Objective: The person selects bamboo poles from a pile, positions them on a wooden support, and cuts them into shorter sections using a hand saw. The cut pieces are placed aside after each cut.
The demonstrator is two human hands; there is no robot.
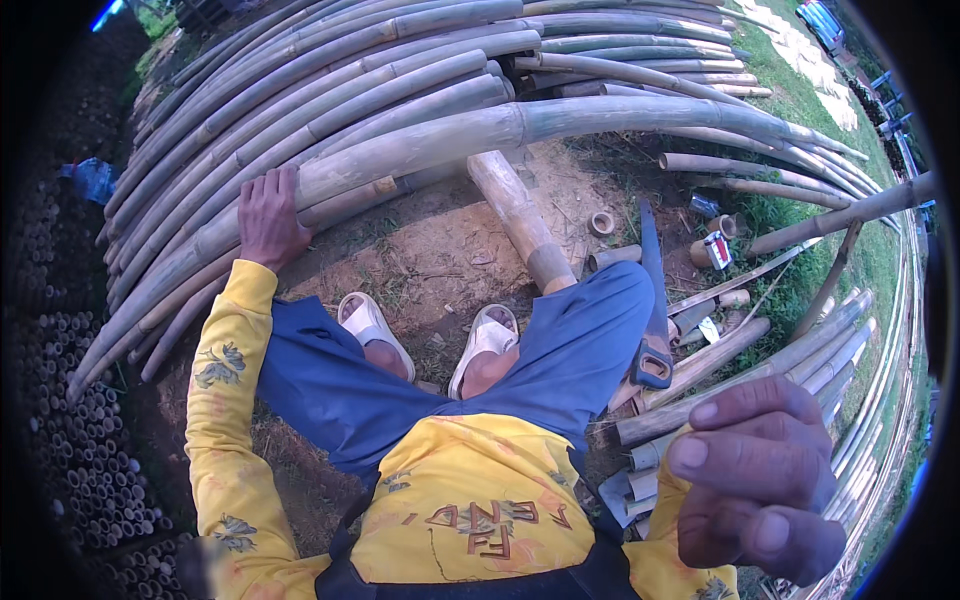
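Observation:
A thick bamboo pole (420, 138) curves across the view in front of me, beside a long stack of others. My left hand (272, 218) is wrapped over it on the left side, fingers on top. A shorter, paler bamboo length (505, 205) runs from under the pole toward my right knee. My right hand (765, 475) is raised close at the lower right, away from the poles. Its fingers are curled, and whatever may be inside them is hidden. A handsaw (653, 300) with a dark handle lies beside my right knee, out of both hands.
Stacked bamboo poles (330, 70) fill the far side. Cut bamboo pieces (700, 375) lie right of the saw, near a small red-and-white packet (717, 250). A bamboo ring (601, 223) sits on the soil. Many bamboo ends (95, 450) show at left. My sandalled feet (485, 345) rest between.

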